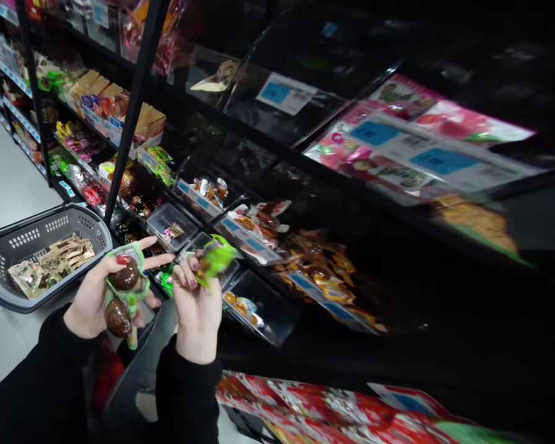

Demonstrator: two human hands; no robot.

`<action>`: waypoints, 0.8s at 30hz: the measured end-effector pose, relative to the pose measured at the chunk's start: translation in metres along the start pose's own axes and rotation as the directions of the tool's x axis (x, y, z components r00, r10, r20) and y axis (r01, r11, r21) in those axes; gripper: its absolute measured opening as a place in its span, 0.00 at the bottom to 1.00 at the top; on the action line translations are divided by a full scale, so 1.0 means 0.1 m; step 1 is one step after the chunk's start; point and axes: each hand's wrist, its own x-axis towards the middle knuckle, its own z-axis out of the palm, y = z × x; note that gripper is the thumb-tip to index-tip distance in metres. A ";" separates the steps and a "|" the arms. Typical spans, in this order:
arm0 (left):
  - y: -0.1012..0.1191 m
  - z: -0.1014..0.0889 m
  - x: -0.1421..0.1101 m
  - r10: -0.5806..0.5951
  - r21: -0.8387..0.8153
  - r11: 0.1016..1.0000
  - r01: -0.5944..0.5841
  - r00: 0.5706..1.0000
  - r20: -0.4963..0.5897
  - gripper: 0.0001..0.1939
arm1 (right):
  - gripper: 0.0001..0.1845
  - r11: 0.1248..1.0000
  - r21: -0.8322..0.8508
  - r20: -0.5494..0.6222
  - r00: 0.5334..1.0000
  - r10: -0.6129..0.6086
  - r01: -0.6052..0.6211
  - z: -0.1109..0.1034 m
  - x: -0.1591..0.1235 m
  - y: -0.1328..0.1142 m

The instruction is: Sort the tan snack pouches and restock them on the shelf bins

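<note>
Small clear packets with green edges, each with a shiny brown egg-shaped food (pixel 124 275) inside, are gripped in my left hand (pixel 90 296). Its thumb presses on the upper packet while two fingers stretch out to the right. Just beside it, my right hand (pixel 197 314) is raised with a bright green packet (pixel 216 259) pinched at its fingertips. That packet is blurred, so its print cannot be read. Behind both hands are clear plastic bins of wrapped snacks, including a bin (pixel 171 225) with a few small packets at its bottom.
A grey shopping basket (pixel 106 237) with several beige packets (pixel 50 265) stands on the floor at left. Black shelving with an upright post (pixel 136 105) runs along the aisle. Orange-wrapped snacks (pixel 324 271) fill a bin at right. Red packages (pixel 314 404) lie lower down.
</note>
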 end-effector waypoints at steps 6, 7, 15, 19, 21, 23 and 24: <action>0.09 -0.04 0.01 0.085 0.028 0.996 -0.082 0.988 -0.127 0.22 | 0.15 0.809 0.497 0.285 0.940 0.189 -0.314 -0.11 -0.11 -0.04; 0.11 -0.05 0.01 0.087 0.033 0.996 -0.083 0.986 -0.143 0.22 | 0.15 0.792 0.516 0.306 0.934 0.185 -0.326 -0.13 -0.12 -0.02; 0.18 -0.05 -0.01 0.074 0.044 0.997 -0.067 0.978 -0.194 0.18 | 0.11 0.719 0.592 0.412 0.903 0.118 -0.364 -0.06 -0.10 0.01; 0.19 -0.01 -0.01 0.070 0.053 0.997 -0.059 0.968 -0.239 0.17 | 0.14 0.687 0.647 0.562 0.816 -0.136 -0.331 -0.05 -0.04 0.00; 0.18 0.00 -0.01 0.077 0.059 0.996 -0.065 0.964 -0.253 0.17 | 0.14 0.690 0.633 0.633 0.748 -0.201 -0.351 -0.04 -0.03 0.01; 0.18 0.02 -0.01 0.095 0.064 0.995 -0.081 0.966 -0.241 0.17 | 0.12 0.727 0.596 0.676 0.702 -0.224 -0.342 -0.02 -0.03 0.02; 0.17 0.02 -0.02 0.103 0.065 0.994 -0.090 0.968 -0.231 0.16 | 0.11 0.753 0.574 0.685 0.692 -0.227 -0.321 -0.01 -0.03 0.03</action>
